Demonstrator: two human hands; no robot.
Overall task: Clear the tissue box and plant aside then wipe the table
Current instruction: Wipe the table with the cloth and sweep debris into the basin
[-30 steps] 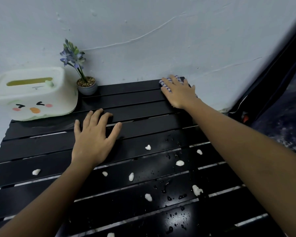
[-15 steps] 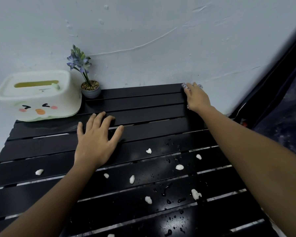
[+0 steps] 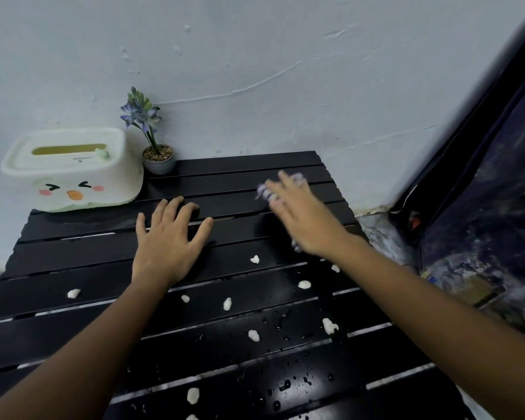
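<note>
A white tissue box [image 3: 73, 169] with a cartoon face stands at the far left corner of the black slatted table [image 3: 73, 262]. Right beside it is a small grey pot with a purple-flowered plant [image 3: 158, 159], against the wall. My left hand [image 3: 167, 241] lies flat on the slats, fingers spread. My right hand [image 3: 300, 216], blurred by motion, presses a purple-and-white striped cloth [image 3: 265, 192] onto the far right part of the table; most of the cloth is hidden under the palm.
Several white crumbs [image 3: 255, 259] and water drops [image 3: 282, 384] are scattered over the near half of the table. A pale wall [image 3: 255, 71] runs behind it. Dark fabric [image 3: 482, 207] hangs at the right.
My right hand has slid the cloth from the far right corner back towards me and leftwards. The left hand, box and plant have stayed put.
</note>
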